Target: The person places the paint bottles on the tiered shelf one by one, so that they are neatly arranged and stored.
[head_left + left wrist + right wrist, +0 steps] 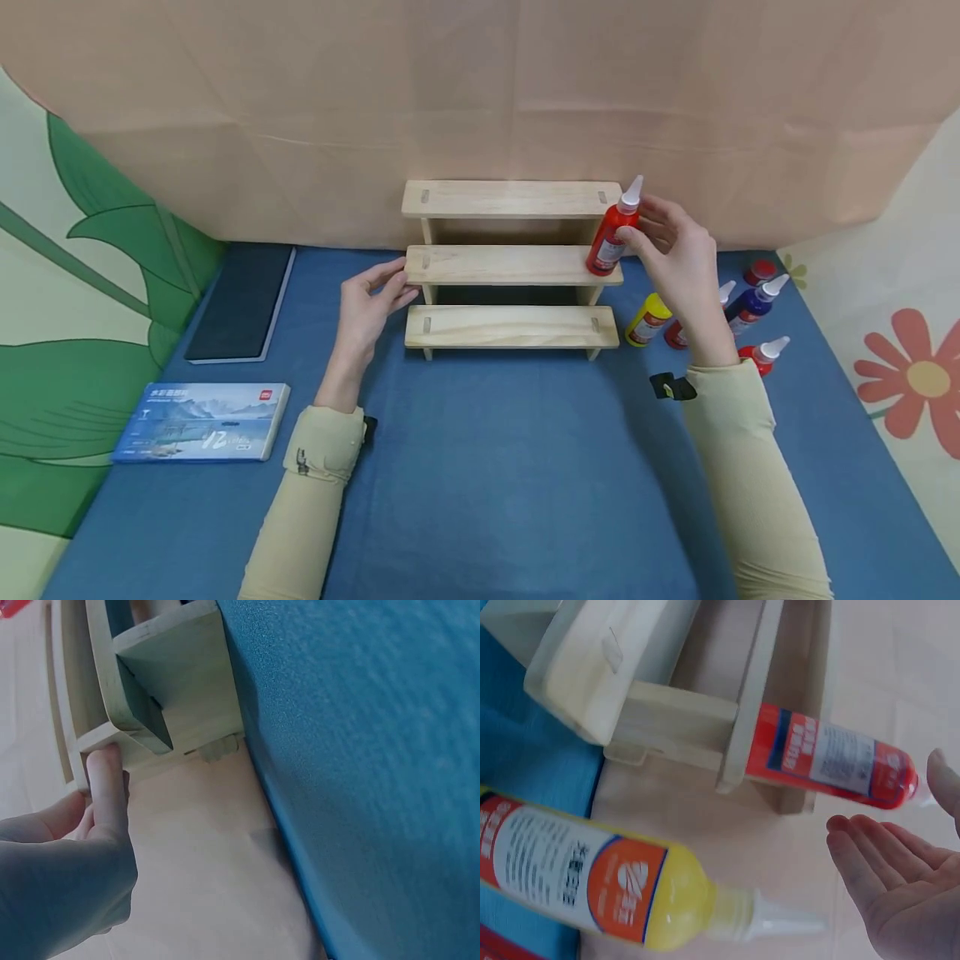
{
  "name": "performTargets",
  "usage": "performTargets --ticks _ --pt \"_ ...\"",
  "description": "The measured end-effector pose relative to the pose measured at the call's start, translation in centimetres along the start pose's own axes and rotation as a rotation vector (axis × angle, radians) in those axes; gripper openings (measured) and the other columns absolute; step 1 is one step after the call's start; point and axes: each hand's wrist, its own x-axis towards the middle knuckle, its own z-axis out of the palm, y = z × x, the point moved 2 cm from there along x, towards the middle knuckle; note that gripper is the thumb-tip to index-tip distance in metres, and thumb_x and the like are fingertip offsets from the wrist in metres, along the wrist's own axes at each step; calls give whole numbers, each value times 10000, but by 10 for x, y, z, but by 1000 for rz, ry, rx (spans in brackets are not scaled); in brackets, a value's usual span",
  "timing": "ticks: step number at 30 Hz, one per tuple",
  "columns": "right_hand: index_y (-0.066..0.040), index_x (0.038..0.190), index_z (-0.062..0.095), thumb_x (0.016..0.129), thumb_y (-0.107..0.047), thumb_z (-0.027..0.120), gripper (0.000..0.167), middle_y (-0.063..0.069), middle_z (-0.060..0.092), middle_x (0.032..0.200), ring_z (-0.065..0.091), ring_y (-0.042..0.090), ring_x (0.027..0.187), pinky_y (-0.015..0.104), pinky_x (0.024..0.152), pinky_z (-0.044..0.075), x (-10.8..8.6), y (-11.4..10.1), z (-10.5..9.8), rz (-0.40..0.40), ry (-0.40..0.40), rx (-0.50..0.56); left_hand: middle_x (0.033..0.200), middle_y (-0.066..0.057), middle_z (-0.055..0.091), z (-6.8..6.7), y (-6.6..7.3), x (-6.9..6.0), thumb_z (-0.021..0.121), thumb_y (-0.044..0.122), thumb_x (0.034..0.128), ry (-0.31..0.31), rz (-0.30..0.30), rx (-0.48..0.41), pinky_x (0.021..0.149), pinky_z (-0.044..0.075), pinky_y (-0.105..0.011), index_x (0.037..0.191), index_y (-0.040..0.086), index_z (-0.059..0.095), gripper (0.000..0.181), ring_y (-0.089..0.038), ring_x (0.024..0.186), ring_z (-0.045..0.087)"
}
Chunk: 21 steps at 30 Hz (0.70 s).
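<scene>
Bottle stands near right edge of middle shelf, room leftward.

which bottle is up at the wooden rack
The red bottle at the right end of the middle shelf, by the right hand; the other bottles sit on the blue cloth.

A blue-covered table held a three-tier wooden rack, dark notebook, flat illustrated box and squeeze bottles; the rack's middle tier bore a red bottle.
</scene>
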Motion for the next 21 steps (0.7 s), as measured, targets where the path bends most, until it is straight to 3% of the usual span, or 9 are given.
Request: performTargets --ticks 11,21 --pt "-98 1562 550 1053 -347 727 594 96 606 1523 600 292 1377 342 1141 534 -27 12 -25 52 18 -44 1272 -224 601 1 1 1 592 40 1105 -7 -10 11 945 640 -284 1458 -82 601 374 -107 967 745" --pt "-115 1573 542 1044 -344 740 609 87 609 1519 600 285 1364 345 1127 546 -45 30 -36 127 51 -93 1267 -220 593 -4 1 3 590 46 1107 -2 -4 19 947 637 -280 1464 -85 594 380 -98 958 746"
